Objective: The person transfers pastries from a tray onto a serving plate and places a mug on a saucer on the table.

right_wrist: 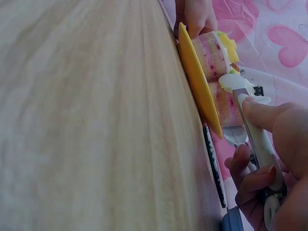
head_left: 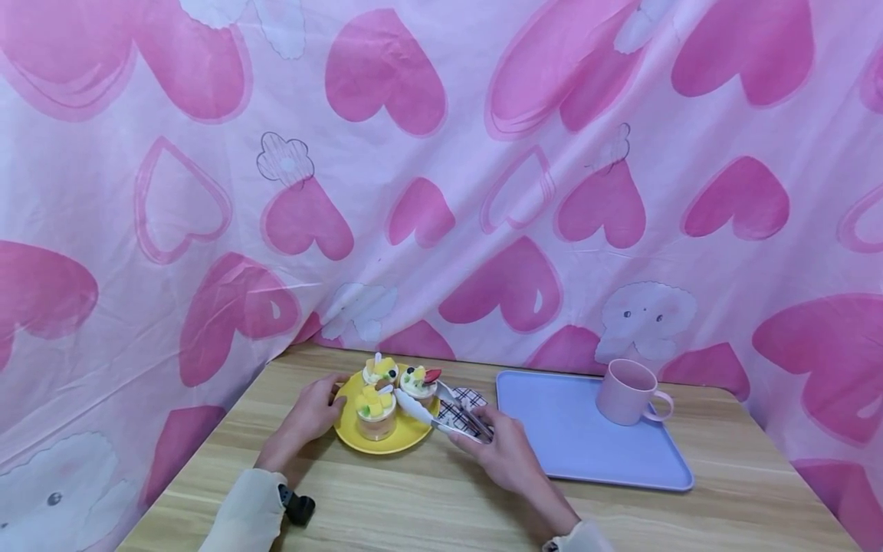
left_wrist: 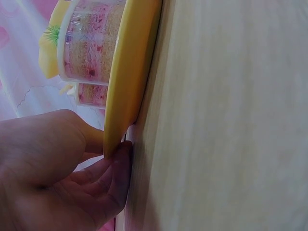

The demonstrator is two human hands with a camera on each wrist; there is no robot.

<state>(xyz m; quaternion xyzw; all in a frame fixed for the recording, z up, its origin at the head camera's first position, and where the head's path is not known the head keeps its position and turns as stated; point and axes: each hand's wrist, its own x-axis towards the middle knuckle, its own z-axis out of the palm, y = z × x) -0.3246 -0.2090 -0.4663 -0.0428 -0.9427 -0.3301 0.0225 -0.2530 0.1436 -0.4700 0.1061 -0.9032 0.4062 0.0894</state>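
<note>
A yellow plate [head_left: 412, 438] bears three clear cups of layered cake: a front cake cup [head_left: 375, 423] topped with yellow fruit cubes, a back cake cup [head_left: 379, 371], and a right cake cup [head_left: 418, 380] with a red fruit slice. At the plate's left rim, my left hand [head_left: 313, 414] pinches the edge, thumb above and fingers beneath in the left wrist view. My right hand [head_left: 509, 452] grips metal tongs with pale tips [right_wrist: 261, 147]. Those tips stand on either side of the right cake cup, which still sits over the plate.
Right of the plate lies a black-and-white checked mat [head_left: 469, 400], partly behind the tongs. A blue tray [head_left: 566, 437] beyond it carries a pink mug [head_left: 624, 395]. Pink heart-patterned cloth [head_left: 414, 230] hangs behind the wooden table [head_left: 386, 498].
</note>
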